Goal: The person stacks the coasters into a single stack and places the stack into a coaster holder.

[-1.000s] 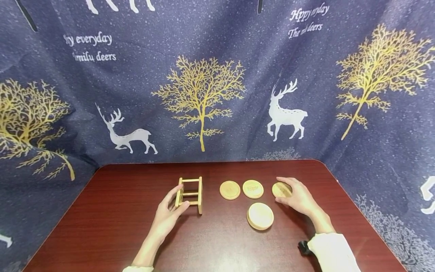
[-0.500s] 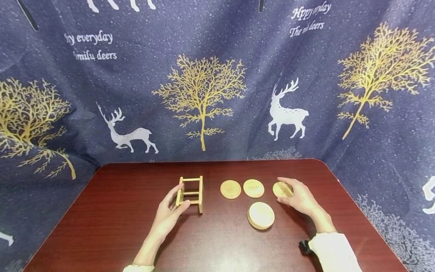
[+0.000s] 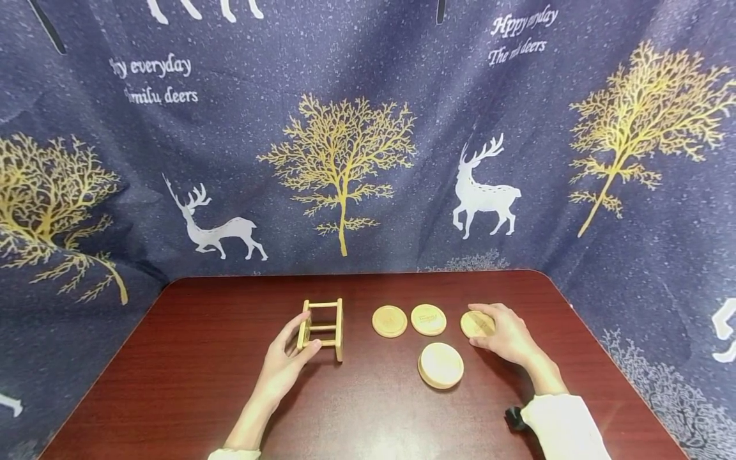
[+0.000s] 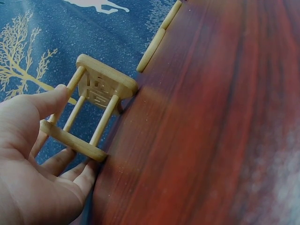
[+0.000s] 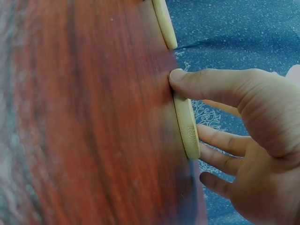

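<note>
In the head view, my left hand (image 3: pixel 280 369) grips the left side of a small wooden coaster holder (image 3: pixel 338 332), two panels joined by rods. The left wrist view shows its thumb by a rod of the holder (image 4: pixel 107 77), other fingers at the near panel's outer side. My right hand (image 3: pixel 508 335) holds a round wooden coaster (image 3: pixel 476 324) at the right, thumb on the near edge and fingers round the far side. In the right wrist view this coaster (image 5: pixel 186 124) lies flat on the table.
Two more coasters, one (image 3: pixel 390 321) plain-looking and one (image 3: pixel 428 319) with marks, lie between the hands. Nearer stands a thick round stack of coasters (image 3: pixel 440 365). All sit on a dark red wooden table (image 3: pixel 190 358). A patterned blue cloth (image 3: pixel 374 211) hangs behind.
My right hand has shifted very slightly toward me, with its coaster, and its fingers sit a little differently. The left hand and the holder have stayed put.
</note>
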{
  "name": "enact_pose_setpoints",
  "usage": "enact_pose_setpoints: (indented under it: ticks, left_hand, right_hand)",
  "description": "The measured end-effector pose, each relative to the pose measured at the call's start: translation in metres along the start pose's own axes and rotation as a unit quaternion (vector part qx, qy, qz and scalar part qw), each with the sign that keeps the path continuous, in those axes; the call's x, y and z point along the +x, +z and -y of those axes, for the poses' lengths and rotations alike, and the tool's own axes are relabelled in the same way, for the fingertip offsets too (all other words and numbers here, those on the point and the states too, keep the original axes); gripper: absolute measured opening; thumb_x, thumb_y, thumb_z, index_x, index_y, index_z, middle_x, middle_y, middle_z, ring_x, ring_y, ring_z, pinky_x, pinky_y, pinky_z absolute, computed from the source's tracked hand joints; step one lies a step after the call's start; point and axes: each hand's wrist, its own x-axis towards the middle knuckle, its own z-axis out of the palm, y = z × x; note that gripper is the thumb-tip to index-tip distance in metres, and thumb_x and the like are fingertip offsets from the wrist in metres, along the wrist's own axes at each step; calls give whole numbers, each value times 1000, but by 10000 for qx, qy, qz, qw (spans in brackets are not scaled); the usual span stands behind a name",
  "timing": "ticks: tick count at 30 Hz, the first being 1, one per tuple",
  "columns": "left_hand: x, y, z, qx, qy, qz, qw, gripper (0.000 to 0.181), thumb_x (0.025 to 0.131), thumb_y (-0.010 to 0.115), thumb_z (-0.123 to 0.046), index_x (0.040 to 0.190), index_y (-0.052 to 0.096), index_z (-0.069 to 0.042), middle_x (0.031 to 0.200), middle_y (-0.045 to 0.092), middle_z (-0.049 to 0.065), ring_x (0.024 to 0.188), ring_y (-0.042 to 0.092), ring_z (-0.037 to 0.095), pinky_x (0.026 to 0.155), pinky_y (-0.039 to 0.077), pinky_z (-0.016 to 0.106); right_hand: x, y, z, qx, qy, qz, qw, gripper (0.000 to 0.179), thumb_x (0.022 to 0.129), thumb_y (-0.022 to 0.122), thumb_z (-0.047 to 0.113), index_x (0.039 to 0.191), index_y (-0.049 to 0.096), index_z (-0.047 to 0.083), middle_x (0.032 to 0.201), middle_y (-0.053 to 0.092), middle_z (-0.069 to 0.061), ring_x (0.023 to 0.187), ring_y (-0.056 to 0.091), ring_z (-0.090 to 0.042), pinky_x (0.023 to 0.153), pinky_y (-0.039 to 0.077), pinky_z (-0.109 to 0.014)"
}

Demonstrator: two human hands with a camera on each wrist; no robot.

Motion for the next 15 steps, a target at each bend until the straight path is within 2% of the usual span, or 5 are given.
enact_pose_setpoints:
  ticks: [8,15]
  left_hand:
    - [0,0,0,-80,-14,12,10000,68,103,80,-8,165,51,-10,174,42,18,162,37,39,131,32,42]
    - [0,1,0,-19,7,-10,10000,68,103,79,-9,165,51,-9,173,43,22,160,41,41,130,34,43]
  right_hand:
    - [-1,0,-1,-184,22,-28,9998,74,76,102,21,142,73,4,128,70,-27,122,64,-51,99,49,-76]
    - [-2,-2,2,-277,52,-55,9996,76,72,102,23,139,74,3,119,69,-23,115,63,-47,97,50,-71]
